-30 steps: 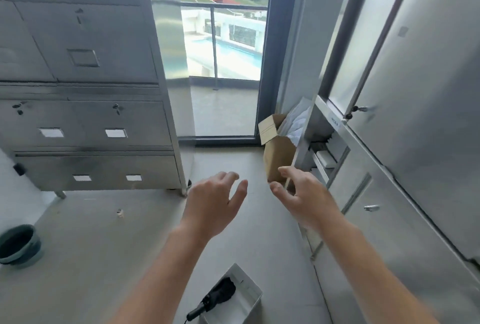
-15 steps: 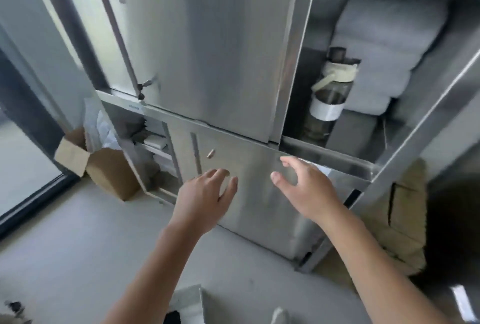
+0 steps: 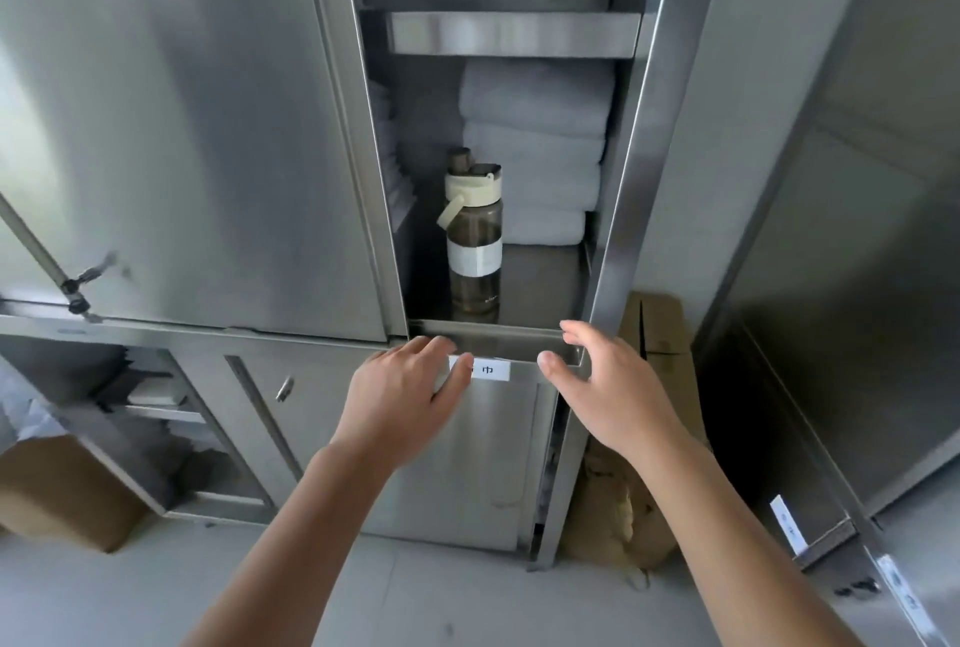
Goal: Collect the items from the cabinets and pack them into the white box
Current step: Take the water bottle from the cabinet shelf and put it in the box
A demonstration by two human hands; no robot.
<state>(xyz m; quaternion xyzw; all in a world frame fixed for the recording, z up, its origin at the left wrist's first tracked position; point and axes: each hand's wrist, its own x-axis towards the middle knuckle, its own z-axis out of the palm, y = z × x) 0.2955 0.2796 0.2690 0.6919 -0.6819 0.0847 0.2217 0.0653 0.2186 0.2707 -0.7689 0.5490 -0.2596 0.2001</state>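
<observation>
A storage room: stainless steel cabinets (image 3: 182, 127) hold folded white towels (image 3: 535, 153), cardboard boxes (image 3: 57, 490) standing beside them.

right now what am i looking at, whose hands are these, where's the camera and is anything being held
There is no machine here: these are a person's two bare hands, seen by one camera worn on their head. The left hand and right hand reach toward an open steel cabinet, both relaxed and open, holding nothing. On its shelf a dark bottle with a cream lid stands upright in front of folded white towels. A white label below the shelf edge is partly behind the left hand.
</observation>
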